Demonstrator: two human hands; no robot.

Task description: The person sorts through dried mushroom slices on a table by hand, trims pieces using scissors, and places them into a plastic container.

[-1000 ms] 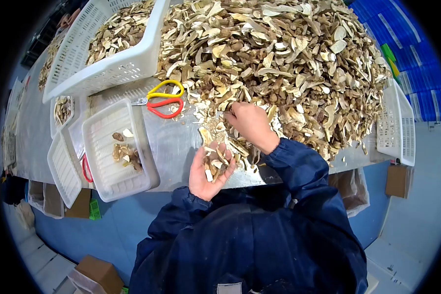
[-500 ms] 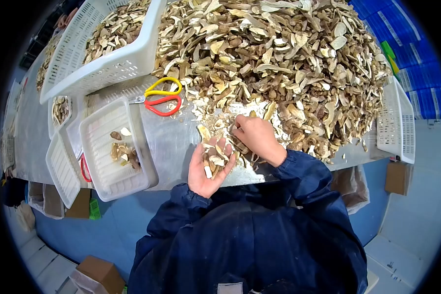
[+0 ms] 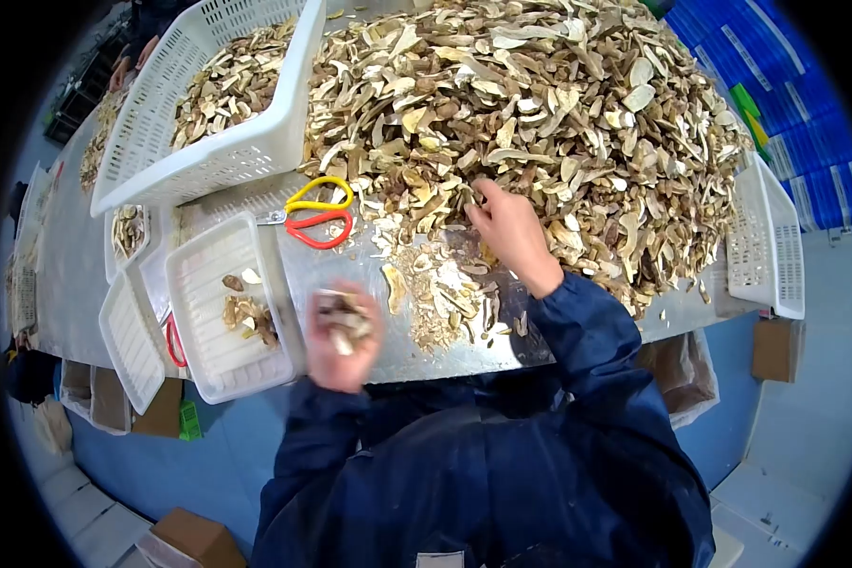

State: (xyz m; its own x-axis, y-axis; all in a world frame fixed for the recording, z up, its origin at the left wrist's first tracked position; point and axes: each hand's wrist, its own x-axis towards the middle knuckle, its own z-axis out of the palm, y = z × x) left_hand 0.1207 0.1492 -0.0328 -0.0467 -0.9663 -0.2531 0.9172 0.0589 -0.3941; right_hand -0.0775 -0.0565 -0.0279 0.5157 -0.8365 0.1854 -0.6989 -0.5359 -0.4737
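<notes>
"At eight o'clock, just off the middle, what is the left hand (image 3: 337,367) doing?"

"Holding a small heap of pale, brown-edged dried slices (image 3: 346,324), apparently cupped in the palm; motion blurs it, so I can't count them or make out each finger."

"And the right hand (image 3: 516,232)?"

"Towards two o'clock, fingers bent down at the near edge of the large mound of tan and cream dried slices (image 3: 559,123); whether they pinch a piece, I cannot tell."

"What might go wrong?"

"If the left palm tips or loosens as it moves, slices could drop onto the bare metal table (image 3: 312,270) or over its near edge; they lie loose, with little to hem them in. Raking hard at the mound could bring down a slide onto the pale crumbs and fragments (image 3: 435,331) between the hands."

"Anything else nearby?"

"Nine o'clock, the shallow white plastic tray (image 3: 227,360) with a few slices inside; its near end seems to overhang the table, so a bump from the left wrist might tilt it; red-and-yellow-handled scissors (image 3: 292,224) lie at ten."
</notes>
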